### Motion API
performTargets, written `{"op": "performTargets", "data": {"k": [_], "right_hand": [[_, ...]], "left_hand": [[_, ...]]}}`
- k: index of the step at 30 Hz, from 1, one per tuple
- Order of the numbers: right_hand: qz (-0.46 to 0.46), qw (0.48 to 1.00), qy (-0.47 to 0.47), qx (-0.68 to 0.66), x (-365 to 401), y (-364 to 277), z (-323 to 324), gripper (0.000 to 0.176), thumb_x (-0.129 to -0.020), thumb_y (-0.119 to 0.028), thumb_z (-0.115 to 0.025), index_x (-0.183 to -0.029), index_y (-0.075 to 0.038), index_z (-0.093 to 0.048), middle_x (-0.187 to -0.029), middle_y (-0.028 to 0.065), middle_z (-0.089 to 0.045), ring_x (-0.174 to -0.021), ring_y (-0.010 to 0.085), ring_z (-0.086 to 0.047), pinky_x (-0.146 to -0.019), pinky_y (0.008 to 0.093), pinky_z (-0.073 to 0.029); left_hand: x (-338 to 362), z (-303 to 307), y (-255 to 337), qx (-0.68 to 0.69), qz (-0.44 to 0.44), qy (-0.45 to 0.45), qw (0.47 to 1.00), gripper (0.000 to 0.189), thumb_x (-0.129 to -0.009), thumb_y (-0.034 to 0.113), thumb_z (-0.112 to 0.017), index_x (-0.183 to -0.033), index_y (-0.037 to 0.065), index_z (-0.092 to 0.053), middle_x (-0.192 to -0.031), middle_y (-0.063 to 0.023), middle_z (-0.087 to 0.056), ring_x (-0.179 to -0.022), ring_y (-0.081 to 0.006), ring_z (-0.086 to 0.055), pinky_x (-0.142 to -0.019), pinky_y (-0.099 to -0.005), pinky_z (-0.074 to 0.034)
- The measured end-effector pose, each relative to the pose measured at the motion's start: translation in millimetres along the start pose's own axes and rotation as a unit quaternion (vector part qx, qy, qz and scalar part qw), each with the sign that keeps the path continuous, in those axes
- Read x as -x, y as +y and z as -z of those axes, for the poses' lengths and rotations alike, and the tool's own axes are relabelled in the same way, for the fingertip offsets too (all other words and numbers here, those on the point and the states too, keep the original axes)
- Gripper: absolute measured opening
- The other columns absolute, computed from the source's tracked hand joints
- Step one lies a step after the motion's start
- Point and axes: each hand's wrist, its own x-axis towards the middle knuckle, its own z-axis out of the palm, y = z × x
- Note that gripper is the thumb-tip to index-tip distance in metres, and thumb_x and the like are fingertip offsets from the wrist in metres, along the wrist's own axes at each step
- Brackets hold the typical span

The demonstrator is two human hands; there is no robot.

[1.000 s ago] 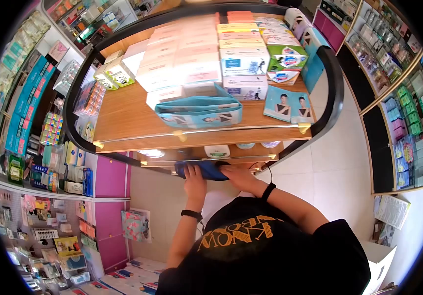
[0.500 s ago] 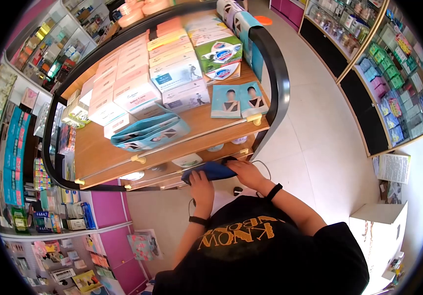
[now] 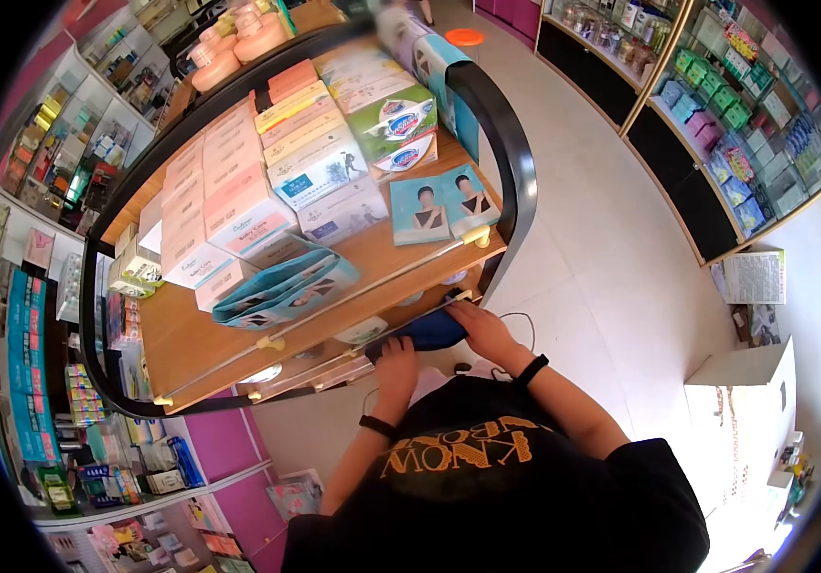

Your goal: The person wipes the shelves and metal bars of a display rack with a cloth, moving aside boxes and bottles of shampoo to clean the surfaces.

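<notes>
A dark blue cloth item (image 3: 432, 330) is held between my two hands, just below the front edge of the wooden display shelf (image 3: 176, 353). My left hand (image 3: 397, 366) has its fingers bent over the item's left end. At the right end, my right hand (image 3: 479, 329) grips it near the shelf's corner. Above on the shelf lie teal folded packets (image 3: 286, 286) and two flat teal packets (image 3: 444, 205), with stacked pink and white boxes (image 3: 243, 205) behind them.
Glass cabinets (image 3: 716, 124) of small goods line the right side. At left are stocked shelves (image 3: 33, 363) and purple panels (image 3: 214, 444). A white box (image 3: 745, 420) stands at lower right. Black rails (image 3: 522, 158) edge the display.
The view has shifted, so the shelf corner and right cabinets appear further left. Both hands still hold the blue item, which now shows slightly lower beside my right hand.
</notes>
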Motion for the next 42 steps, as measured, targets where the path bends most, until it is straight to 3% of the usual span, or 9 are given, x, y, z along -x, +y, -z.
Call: {"op": "performTargets", "data": {"k": [4, 6, 9, 18, 22, 24, 30, 39, 42], "right_hand": [[0.025, 0.998, 0.014, 0.057, 0, -14, -21, 0.067, -0.085, 0.001, -0.062, -0.152, -0.004, -0.054, -0.157, 0.0155, -0.055, -0.146, 0.0335, -0.054, -0.116, 0.0469, -0.047], [0.065, 0.992, -0.055, 0.094, -3, -22, -31, 0.083, -0.079, 0.004, -0.065, -0.16, -0.002, -0.044, -0.166, 0.0175, -0.046, -0.157, 0.0342, -0.041, -0.127, 0.0493, -0.036], [0.105, 0.991, -0.072, 0.045, -10, -38, -49, 0.085, -0.079, 0.003, -0.065, -0.162, -0.003, -0.042, -0.166, 0.0176, -0.046, -0.159, 0.033, -0.038, -0.13, 0.0512, -0.03], [0.116, 0.987, -0.108, -0.012, -34, -52, -75, 0.082, -0.075, 0.007, -0.06, -0.156, -0.003, -0.049, -0.17, 0.016, -0.043, -0.158, 0.0323, -0.04, -0.129, 0.0457, -0.033], [0.11, 0.99, -0.083, -0.019, -32, -54, -74, 0.082, -0.074, 0.009, -0.06, -0.154, -0.005, -0.051, -0.169, 0.014, -0.045, -0.157, 0.0317, -0.041, -0.129, 0.0443, -0.035], [0.105, 0.991, -0.077, -0.012, -28, -56, -71, 0.082, -0.074, 0.009, -0.06, -0.155, -0.006, -0.051, -0.169, 0.0128, -0.045, -0.157, 0.0318, -0.042, -0.127, 0.0446, -0.037], [0.002, 0.999, -0.036, -0.01, -17, -35, -46, 0.083, -0.078, 0.008, -0.062, -0.158, -0.011, -0.051, -0.169, 0.008, -0.046, -0.155, 0.0299, -0.044, -0.12, 0.0445, -0.046], [-0.105, 0.993, 0.034, 0.035, 0, -13, -30, 0.082, -0.085, 0.004, -0.065, -0.161, -0.021, -0.048, -0.17, -0.0033, -0.045, -0.148, 0.0268, -0.053, -0.106, 0.0461, -0.057], [-0.117, 0.992, 0.036, 0.033, 12, -19, -25, 0.084, -0.084, 0.006, -0.064, -0.162, -0.019, -0.047, -0.169, 0.0018, -0.046, -0.151, 0.0278, -0.051, -0.107, 0.0445, -0.057]], "left_hand": [[2, 6, -17, 0.022, -0.017, -0.015, 1.0, 0.029, -0.09, 0.019, -0.069, -0.116, 0.006, -0.068, -0.114, -0.0131, -0.068, -0.107, -0.0304, -0.071, -0.069, -0.0405, -0.064], [10, 9, -28, 0.059, -0.038, 0.03, 0.997, 0.032, -0.087, 0.022, -0.074, -0.116, 0.008, -0.068, -0.116, -0.0111, -0.067, -0.107, -0.029, -0.07, -0.068, -0.0415, -0.064], [24, 10, -41, 0.047, -0.043, 0.034, 0.997, 0.036, -0.086, 0.025, -0.077, -0.118, 0.009, -0.067, -0.121, -0.0102, -0.067, -0.109, -0.0283, -0.07, -0.071, -0.0426, -0.064], [60, 3, -69, 0.061, 0.024, 0.068, 0.996, 0.047, -0.089, 0.022, -0.074, -0.133, 0.008, -0.067, -0.141, -0.0099, -0.067, -0.123, -0.0246, -0.069, -0.075, -0.0417, -0.065], [62, 3, -66, 0.054, 0.004, 0.093, 0.994, 0.048, -0.089, 0.022, -0.073, -0.135, 0.009, -0.068, -0.142, -0.0098, -0.068, -0.12, -0.025, -0.07, -0.076, -0.0407, -0.065], [60, 3, -67, 0.091, 0.031, 0.034, 0.995, 0.044, -0.093, 0.02, -0.071, -0.135, 0.007, -0.07, -0.142, -0.0136, -0.069, -0.116, -0.0309, -0.074, -0.082, -0.0419, -0.065], [43, 8, -59, 0.11, 0.0, 0.088, 0.99, 0.042, -0.092, 0.023, -0.073, -0.131, 0.008, -0.073, -0.136, -0.0155, -0.072, -0.112, -0.0315, -0.075, -0.085, -0.0405, -0.064], [5, -2, -23, 0.123, -0.114, 0.056, 0.984, 0.039, -0.098, 0.026, -0.072, -0.133, 0.008, -0.072, -0.138, -0.0179, -0.07, -0.12, -0.0334, -0.072, -0.091, -0.0426, -0.063], [-4, -12, -14, 0.132, -0.139, 0.042, 0.981, 0.044, -0.099, 0.023, -0.069, -0.139, 0.005, -0.066, -0.145, -0.0189, -0.065, -0.128, -0.0351, -0.066, -0.094, -0.0457, -0.062]]}}
